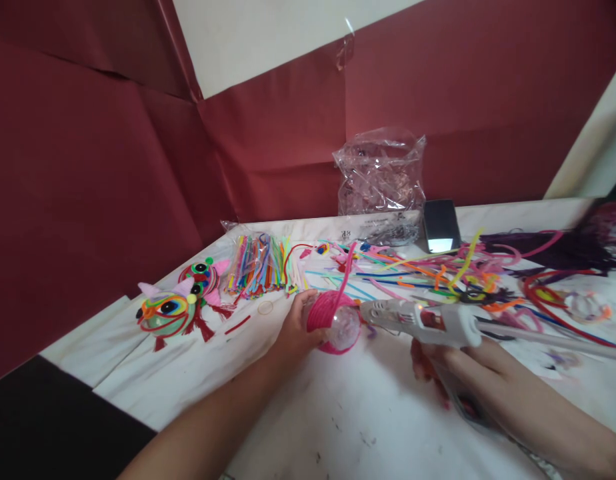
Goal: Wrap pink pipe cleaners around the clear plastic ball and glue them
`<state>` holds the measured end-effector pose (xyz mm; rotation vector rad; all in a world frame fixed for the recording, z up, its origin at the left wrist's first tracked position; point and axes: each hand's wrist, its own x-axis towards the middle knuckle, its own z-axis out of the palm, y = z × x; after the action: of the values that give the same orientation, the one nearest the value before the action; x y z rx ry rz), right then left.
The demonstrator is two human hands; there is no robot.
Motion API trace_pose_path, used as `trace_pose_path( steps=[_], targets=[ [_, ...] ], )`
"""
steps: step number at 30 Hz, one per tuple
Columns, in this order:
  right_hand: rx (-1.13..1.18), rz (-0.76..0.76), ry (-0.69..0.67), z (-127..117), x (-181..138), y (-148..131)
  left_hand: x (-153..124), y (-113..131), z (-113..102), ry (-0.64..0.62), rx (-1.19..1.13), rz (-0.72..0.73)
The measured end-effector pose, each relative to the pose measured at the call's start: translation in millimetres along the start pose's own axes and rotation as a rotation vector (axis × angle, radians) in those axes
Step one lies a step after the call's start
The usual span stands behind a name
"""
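Observation:
My left hand (294,328) grips a clear plastic ball (342,329) partly wrapped in pink pipe cleaner (322,311), holding it just above the white table. A loose pink end sticks up from the ball. My right hand (455,365) is closed on a white hot glue gun (428,320), whose nozzle points left and almost touches the ball. The glue gun's handle is hidden in my fingers.
Two finished fish-like decorated balls (175,308) lie at the left. A bundle of coloured pipe cleaners (258,265) and loose ones (423,270) spread across the table's back. A crumpled clear bag (381,177) and a phone (441,225) stand by the red wall. Dark purple stems (558,250) lie right.

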<state>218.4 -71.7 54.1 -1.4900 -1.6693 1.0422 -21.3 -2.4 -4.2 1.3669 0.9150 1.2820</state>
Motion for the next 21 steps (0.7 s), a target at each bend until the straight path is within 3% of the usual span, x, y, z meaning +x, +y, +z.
trace_pose_path(
  steps=[6,11,15,18,21],
  targets=[
    [0.020,-0.023,0.008,2.0,0.6,1.8,-0.6,0.9,0.6,-0.007,-0.006,-0.028],
    [-0.100,-0.086,0.024,-8.8,0.3,12.2,2.2,1.5,-0.5,0.035,-0.052,-0.044],
    [-0.261,-0.289,0.142,-25.6,1.4,26.4,4.9,3.6,-2.7,0.095,-0.153,-0.095],
    [-0.454,-0.479,0.319,-35.8,3.8,37.6,5.4,8.0,-3.3,0.109,-0.257,-0.107],
    [-0.611,-0.396,0.461,-52.1,1.3,53.9,4.5,13.5,-2.6,0.082,-0.330,-0.088]
  ],
)
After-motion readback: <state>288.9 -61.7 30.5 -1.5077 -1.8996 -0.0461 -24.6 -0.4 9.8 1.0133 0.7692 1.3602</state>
